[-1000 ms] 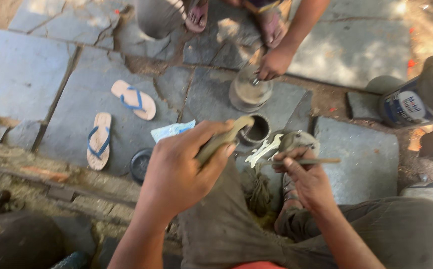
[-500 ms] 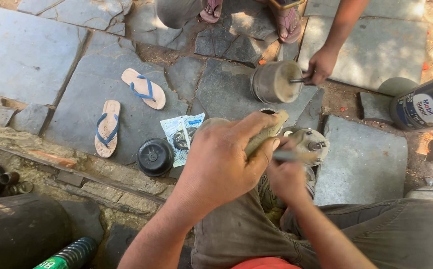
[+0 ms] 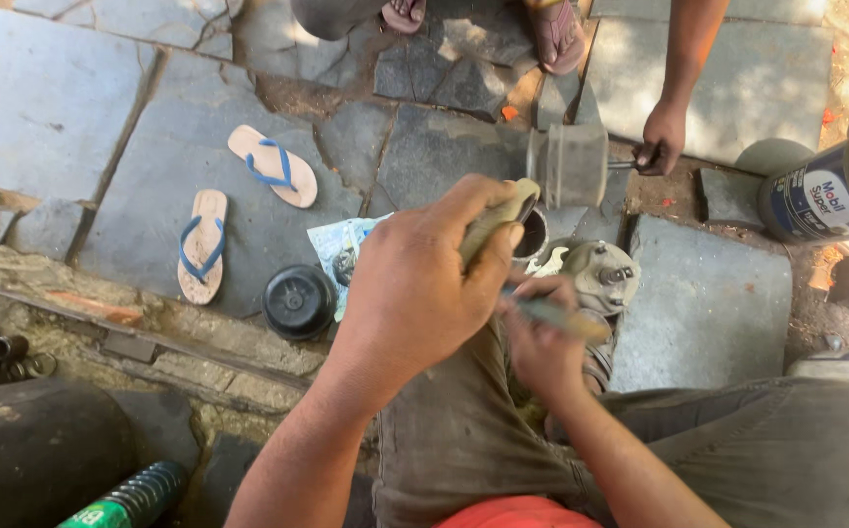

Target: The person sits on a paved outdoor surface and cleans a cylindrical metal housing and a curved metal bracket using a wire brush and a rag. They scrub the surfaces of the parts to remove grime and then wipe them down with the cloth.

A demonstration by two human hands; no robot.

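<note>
Left hand [image 3: 424,284] grips a hammer handle [image 3: 491,223] — right hand [image 3: 540,342] clasps a thin tool [image 3: 559,315] beside the metal housing [image 3: 600,276].

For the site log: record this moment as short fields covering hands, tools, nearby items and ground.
left hand: left hand gripped around a greyish tool handle
right hand: right hand holds a thin rod-like tool, blurred
work piece: round metal part just beyond the hands
other person: hand beside a grey cylinder
nearby: black round cap; pair of flip-flops; blue can
ground: stone slabs
</note>
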